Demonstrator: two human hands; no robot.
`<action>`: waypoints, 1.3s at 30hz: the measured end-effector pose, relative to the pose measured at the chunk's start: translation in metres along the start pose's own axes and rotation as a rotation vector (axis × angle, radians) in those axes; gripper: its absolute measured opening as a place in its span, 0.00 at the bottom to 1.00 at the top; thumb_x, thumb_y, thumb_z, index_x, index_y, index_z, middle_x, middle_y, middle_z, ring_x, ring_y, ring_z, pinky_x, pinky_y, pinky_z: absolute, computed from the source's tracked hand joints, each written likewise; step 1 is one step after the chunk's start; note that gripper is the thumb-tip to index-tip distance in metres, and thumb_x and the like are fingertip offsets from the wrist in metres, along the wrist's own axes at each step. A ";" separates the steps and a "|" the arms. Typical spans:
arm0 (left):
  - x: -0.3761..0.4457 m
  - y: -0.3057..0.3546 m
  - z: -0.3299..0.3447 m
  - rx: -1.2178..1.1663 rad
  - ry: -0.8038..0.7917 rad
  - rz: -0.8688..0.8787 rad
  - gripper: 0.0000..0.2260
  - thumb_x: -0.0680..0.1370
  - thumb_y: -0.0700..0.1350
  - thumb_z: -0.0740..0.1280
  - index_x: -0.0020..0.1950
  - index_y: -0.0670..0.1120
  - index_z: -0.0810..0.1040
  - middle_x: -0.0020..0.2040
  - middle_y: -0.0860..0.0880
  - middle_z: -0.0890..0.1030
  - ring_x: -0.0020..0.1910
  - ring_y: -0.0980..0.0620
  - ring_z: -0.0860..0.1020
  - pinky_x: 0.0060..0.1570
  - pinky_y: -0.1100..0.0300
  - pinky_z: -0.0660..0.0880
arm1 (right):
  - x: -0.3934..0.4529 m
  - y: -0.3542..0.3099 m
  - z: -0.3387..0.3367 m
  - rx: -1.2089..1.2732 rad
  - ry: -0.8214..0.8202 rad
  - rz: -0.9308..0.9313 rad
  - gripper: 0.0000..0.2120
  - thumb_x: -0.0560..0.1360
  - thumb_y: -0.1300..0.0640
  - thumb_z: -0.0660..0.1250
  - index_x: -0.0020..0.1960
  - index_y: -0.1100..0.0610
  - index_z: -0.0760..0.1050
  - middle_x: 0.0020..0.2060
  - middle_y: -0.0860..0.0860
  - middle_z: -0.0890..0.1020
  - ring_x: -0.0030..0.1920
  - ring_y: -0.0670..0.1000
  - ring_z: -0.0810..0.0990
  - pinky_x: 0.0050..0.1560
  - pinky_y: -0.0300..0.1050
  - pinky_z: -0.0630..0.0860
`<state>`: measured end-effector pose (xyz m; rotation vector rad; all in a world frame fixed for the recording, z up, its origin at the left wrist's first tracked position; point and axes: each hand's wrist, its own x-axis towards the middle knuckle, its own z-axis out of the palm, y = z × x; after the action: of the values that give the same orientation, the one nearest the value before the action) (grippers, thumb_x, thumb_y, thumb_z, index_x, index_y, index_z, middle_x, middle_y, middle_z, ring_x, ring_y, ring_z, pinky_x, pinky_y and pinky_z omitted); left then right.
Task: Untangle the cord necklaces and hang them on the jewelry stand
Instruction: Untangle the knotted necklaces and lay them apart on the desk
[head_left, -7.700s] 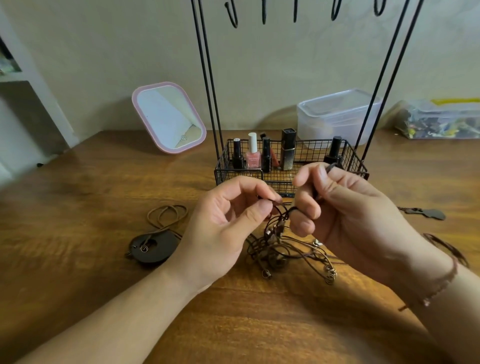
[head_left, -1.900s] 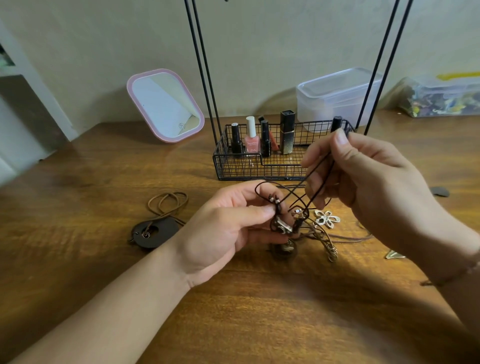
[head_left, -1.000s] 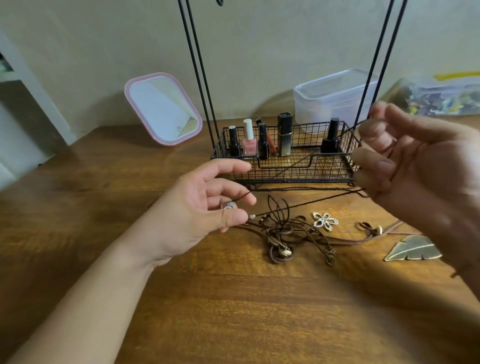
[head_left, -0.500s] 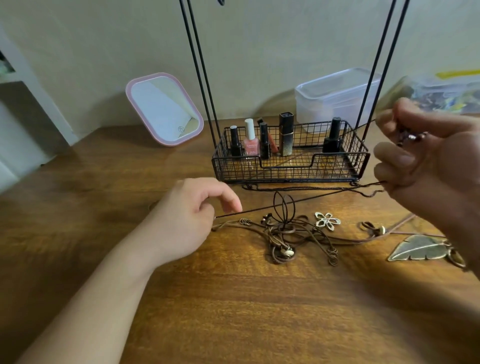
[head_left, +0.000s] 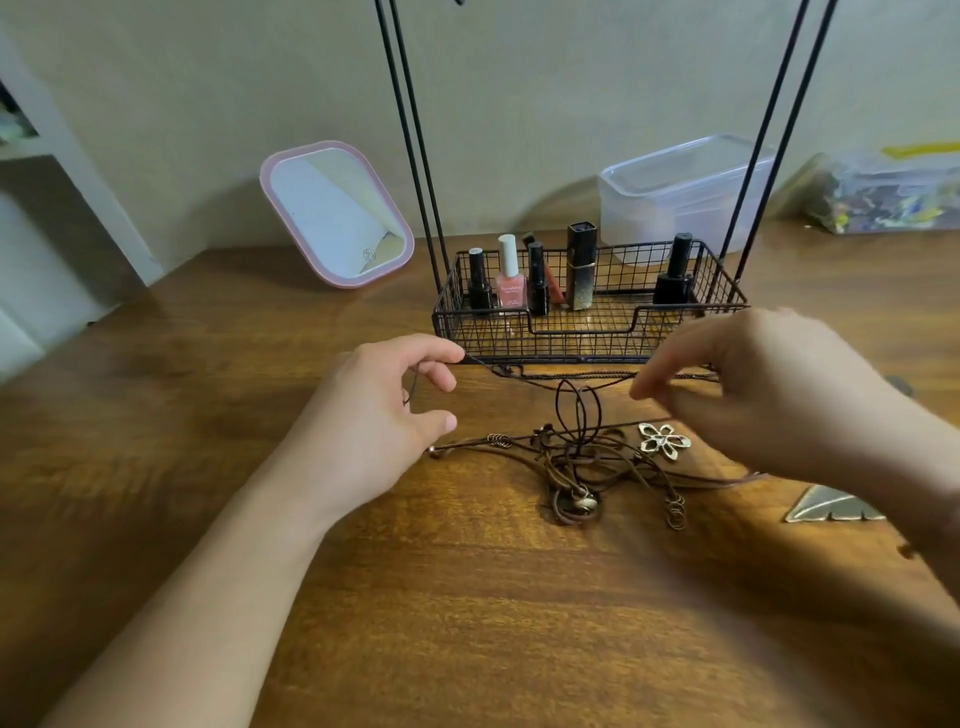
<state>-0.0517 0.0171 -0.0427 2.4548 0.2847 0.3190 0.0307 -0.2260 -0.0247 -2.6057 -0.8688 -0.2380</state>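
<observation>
A tangle of brown cord necklaces (head_left: 576, 462) lies on the wooden table in front of the jewelry stand's wire basket (head_left: 587, 338). A flower pendant (head_left: 664, 440) sits at the tangle's right, and a leaf pendant (head_left: 831, 506) lies farther right, partly under my right arm. One thin dark cord (head_left: 550, 383) is drawn out of the pile and runs along the basket's front between my hands. My left hand (head_left: 379, 415) pinches its left end with curled fingers. My right hand (head_left: 769, 395), blurred, holds the other end. The stand's upright rods (head_left: 410, 130) leave the frame at the top; its hooks are out of view.
Nail polish bottles (head_left: 509, 278) and a lipstick tube (head_left: 581, 265) stand in the basket. A pink-framed mirror (head_left: 337, 213) leans on the wall at the back left. A clear plastic box (head_left: 680, 192) and a bag of small items (head_left: 893, 192) sit at the back right.
My right hand has dropped and moved left, in front of the basket. My left hand has risen toward the basket's left corner. The dark cord now hangs lower between them.
</observation>
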 end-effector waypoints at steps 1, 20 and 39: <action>0.000 0.000 0.000 0.009 -0.002 -0.003 0.23 0.73 0.43 0.75 0.63 0.62 0.76 0.51 0.64 0.78 0.41 0.57 0.77 0.34 0.74 0.67 | 0.000 -0.002 0.002 -0.071 -0.012 -0.007 0.06 0.71 0.47 0.69 0.37 0.38 0.80 0.37 0.33 0.82 0.39 0.44 0.80 0.38 0.39 0.72; -0.005 0.003 -0.005 -0.085 -0.246 0.093 0.31 0.71 0.41 0.77 0.69 0.60 0.71 0.59 0.66 0.78 0.21 0.60 0.71 0.32 0.73 0.71 | 0.010 -0.014 0.008 0.052 -0.127 -0.215 0.14 0.66 0.34 0.65 0.50 0.31 0.79 0.40 0.33 0.80 0.40 0.37 0.79 0.40 0.39 0.74; -0.003 0.003 -0.004 -0.032 -0.221 0.058 0.30 0.69 0.46 0.79 0.66 0.63 0.72 0.60 0.66 0.76 0.36 0.60 0.79 0.45 0.62 0.79 | 0.004 -0.004 0.004 1.112 0.122 -0.336 0.11 0.63 0.62 0.74 0.44 0.51 0.86 0.39 0.45 0.88 0.43 0.44 0.86 0.42 0.32 0.80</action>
<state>-0.0550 0.0163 -0.0377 2.4432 0.1134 0.0738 0.0318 -0.2194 -0.0266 -1.4076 -0.9966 0.0182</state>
